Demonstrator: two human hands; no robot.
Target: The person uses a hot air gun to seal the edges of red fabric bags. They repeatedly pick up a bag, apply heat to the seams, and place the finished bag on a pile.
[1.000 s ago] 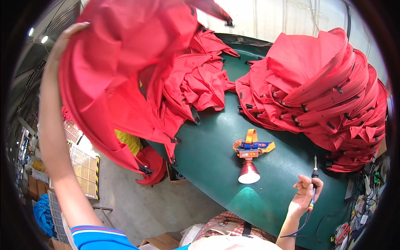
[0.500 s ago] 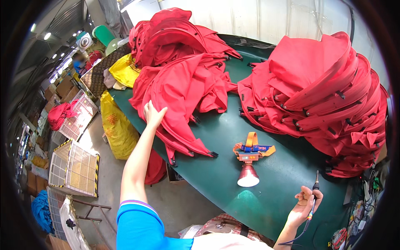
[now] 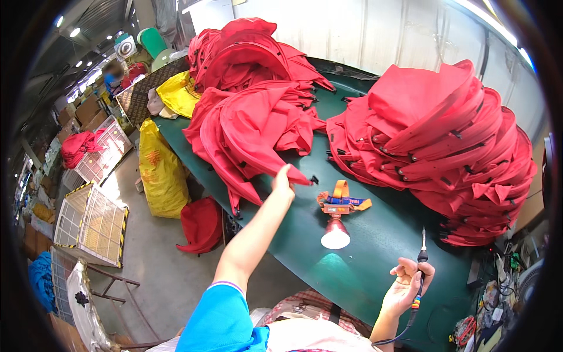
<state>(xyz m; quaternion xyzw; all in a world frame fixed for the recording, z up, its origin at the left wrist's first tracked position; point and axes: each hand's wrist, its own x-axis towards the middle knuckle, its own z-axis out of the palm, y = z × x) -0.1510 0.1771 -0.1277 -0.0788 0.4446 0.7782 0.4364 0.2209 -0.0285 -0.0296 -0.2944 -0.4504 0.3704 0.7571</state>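
Observation:
My left hand (image 3: 282, 183) reaches across to the lower corner of a red fabric canopy (image 3: 234, 126) with small black end clips. Its thumb shows on top and its fingers close on the cloth edge, partly hidden. In my right hand (image 3: 404, 284), a soldering iron (image 3: 423, 257) is held upright between thumb and fingers, its metal tip up and its cable running down along my forearm. Between the two hands lies a red headlamp (image 3: 335, 236) with an orange and blue strap, lit and shining on the green tabletop (image 3: 299, 249).
A tall stack of red canopies (image 3: 434, 129) fills the table's right side, and another red heap (image 3: 246, 58) lies at the back left. Yellow sacks (image 3: 159, 170) and a wire crate (image 3: 97, 229) stand on the floor at left. Tangled cables (image 3: 498, 293) are at the right edge.
My left hand has moved right along the canopy, from its left side to its lower corner, and that corner has lifted slightly. My right hand still holds the soldering iron. The view has shifted slightly.

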